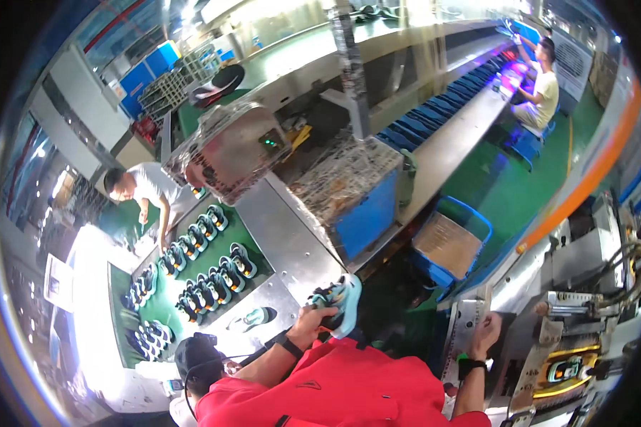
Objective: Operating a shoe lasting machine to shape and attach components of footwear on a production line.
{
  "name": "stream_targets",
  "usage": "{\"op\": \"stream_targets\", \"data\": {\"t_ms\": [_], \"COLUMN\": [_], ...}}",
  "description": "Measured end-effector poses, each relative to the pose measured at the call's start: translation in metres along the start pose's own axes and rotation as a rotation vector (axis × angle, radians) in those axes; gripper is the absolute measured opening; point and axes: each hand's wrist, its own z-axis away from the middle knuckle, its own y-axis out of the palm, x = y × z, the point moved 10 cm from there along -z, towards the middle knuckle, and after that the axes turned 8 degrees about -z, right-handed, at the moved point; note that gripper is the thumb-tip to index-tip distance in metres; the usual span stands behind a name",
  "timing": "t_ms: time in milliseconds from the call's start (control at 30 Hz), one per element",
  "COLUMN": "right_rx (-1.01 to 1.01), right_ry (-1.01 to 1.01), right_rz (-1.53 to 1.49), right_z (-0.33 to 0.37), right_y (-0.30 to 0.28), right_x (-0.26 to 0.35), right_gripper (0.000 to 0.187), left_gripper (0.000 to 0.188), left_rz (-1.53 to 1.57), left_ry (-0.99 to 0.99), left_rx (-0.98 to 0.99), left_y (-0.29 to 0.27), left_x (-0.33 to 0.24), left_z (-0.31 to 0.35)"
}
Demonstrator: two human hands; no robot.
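Beginning left, shoe rows [217, 285] line the green belt [166, 293]; right of that belt, the left hand [308, 322] grips a mint shoe [347, 304], probably light, with a soft upper and firmer, springier sole, best held at heel or collar. Farther right of the belt, a blue-framed chair [445, 245] crowds the floor, then the right hand [484, 336] curls beside a metal machine [541, 356], whether holding anything I cannot tell.

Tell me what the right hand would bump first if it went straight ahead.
The right hand would probably bump the machine's grey metal frame just ahead, though depth is unclear.
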Motion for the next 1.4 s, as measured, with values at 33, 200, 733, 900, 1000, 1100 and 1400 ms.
{"op": "stream_targets", "data": {"t_ms": [33, 200, 733, 900, 1000, 1100, 1400], "right_rx": [0.021, 0.053, 0.628, 0.746, 0.810, 0.857, 0.599], "right_ry": [-0.063, -0.363, -1.436, -1.254, -1.345, -1.536, -1.443], "right_rz": [-0.054, -0.438, -0.059, 0.063, 0.114, 0.169, 0.201], "right_z": [-0.022, -0.122, -0.134, -0.175, -0.165, -0.159, -0.164], "right_y": [0.004, 0.036, 0.330, 0.433, 0.466, 0.480, 0.479], "right_x": [0.023, 0.239, 0.939, 1.013, 1.034, 1.034, 1.034], "right_gripper": [0.009, 0.009, 0.063, 0.078, 0.078, 0.071, 0.052], "left_gripper": [0.026, 0.026, 0.025, 0.046, 0.078, 0.065, 0.034], "left_rz": [0.016, 0.214, 0.170, 0.014, 0.098, 0.235, 0.294], "left_ry": [0.006, 0.124, 0.439, 0.547, 0.655, 0.525, 0.080], "left_rx": [-0.074, -0.190, -0.612, -0.727, -0.555, -0.458, 0.282], "left_y": [-0.029, -0.131, -0.495, -0.549, -0.526, -0.423, -0.157], "left_x": [-0.001, -0.042, -0.248, -0.311, -0.289, -0.247, -0.129], "left_z": [-0.017, -0.085, -0.372, -0.406, -0.404, -0.387, -0.223]}}
